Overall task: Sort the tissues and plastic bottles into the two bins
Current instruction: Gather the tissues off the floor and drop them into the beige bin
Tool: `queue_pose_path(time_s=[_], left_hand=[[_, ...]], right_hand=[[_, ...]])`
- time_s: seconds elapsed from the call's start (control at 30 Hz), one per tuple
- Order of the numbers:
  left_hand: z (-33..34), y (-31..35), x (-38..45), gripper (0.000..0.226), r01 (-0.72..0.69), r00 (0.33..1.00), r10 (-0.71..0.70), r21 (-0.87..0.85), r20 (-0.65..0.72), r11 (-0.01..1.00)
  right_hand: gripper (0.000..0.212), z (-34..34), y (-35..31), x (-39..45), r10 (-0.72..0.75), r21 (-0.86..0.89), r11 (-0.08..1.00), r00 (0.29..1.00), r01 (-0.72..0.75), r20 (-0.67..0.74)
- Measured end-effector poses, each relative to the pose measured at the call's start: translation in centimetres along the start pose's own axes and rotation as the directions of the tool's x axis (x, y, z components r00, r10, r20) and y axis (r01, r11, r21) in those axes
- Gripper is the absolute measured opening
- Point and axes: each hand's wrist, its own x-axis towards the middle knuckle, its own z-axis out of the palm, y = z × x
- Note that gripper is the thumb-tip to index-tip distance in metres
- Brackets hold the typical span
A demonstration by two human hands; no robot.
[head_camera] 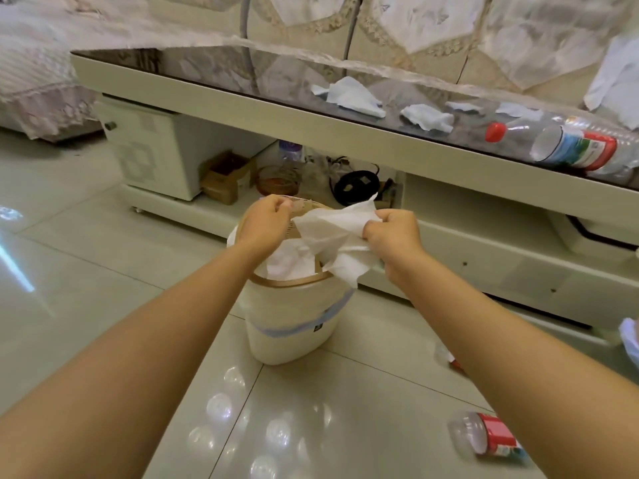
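Observation:
A white bin with a tan rim stands on the floor in front of the low table. Crumpled tissues lie inside it. My right hand grips a large white tissue that hangs over the bin's opening. My left hand pinches the clear lid edge at the bin's far side. On the tabletop lie more tissues and, at the right, two plastic bottles on their sides. Another plastic bottle with a red label lies on the floor at the lower right.
The long low table has a glossy dark top and an open shelf holding a box, jars and cables. A small scrap lies on the tiles beside my right forearm. Something white and blue shows at the right edge. A sofa stands behind.

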Motion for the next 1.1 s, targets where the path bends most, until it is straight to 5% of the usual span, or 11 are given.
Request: queue_pose_path(time_s=[0.17, 0.3, 0.43, 0.57, 0.73, 0.83, 0.9, 0.97, 1.0, 1.1], left_hand=[[-1.0, -1.8, -0.2, 0.017, -0.022, 0.999, 0.022, -0.02, -0.041, 1.0], [-1.7, -2.5, 0.0, 0.021, -0.012, 1.0, 0.012, -0.025, -0.021, 1.0], [-1.8, -3.0, 0.1, 0.021, -0.023, 1.0, 0.023, 0.01, 0.011, 1.0], [-1.3, -2.8, 0.0, 0.021, -0.031, 1.0, 0.031, 0.042, 0.005, 0.999], [-0.9, -2.6, -0.2, 0.018, -0.035, 0.999, 0.032, 0.069, 0.036, 0.997], [-0.5, -2.7, -0.5, 0.019, -0.042, 0.996, 0.032, 0.109, 0.088, 0.993], [-0.2, -2.6, -0.6, 0.022, -0.057, 0.991, 0.038, 0.15, 0.126, 0.987], [-0.1, -2.4, -0.6, 0.025, -0.069, 0.989, 0.041, 0.199, 0.14, 0.977], [-0.1, -2.4, -0.4, 0.029, -0.072, 0.987, 0.039, 0.219, 0.155, 0.973], [0.2, -2.6, 0.8, 0.047, -0.077, 0.97, -0.003, 0.317, 0.243, 0.945]], right_hand=[[0.026, 2.0, 0.1, 1.0, -0.019, -0.049, 0.999, 1.0, 0.019, 0.013], [0.012, 4.1, 0.3, 0.9, -0.036, -0.076, 0.996, 0.979, 0.053, 0.2], [0.032, 5.3, 0.4, 0.9, 0.076, -0.24, 0.97, 0.89, 0.038, 0.45], [0.051, 6.1, 1.7, 0.8, 0.074, -0.614, 0.696, 0.813, 0.372, 0.577], [0.057, 6.4, 2.6, 0.6, 0.202, -0.811, 0.344, 0.806, 0.473, 0.556], [0.049, 6.3, 2.5, 0.5, 0.013, -0.724, 0.459, 0.81, 0.516, 0.586], [0.039, 6.1, 2.4, 0.3, -0.245, -0.605, 0.593, 0.835, 0.531, 0.493], [0.025, 6.1, 2.3, 0.5, -0.397, -0.573, 0.594, 0.826, 0.564, 0.401], [0.018, 6.2, 2.1, 0.8, -0.399, -0.591, 0.562, 0.816, 0.579, 0.419], [0.042, 7.2, 2.0, 2.6, -0.233, -0.657, 0.465, 0.798, 0.593, 0.555]])
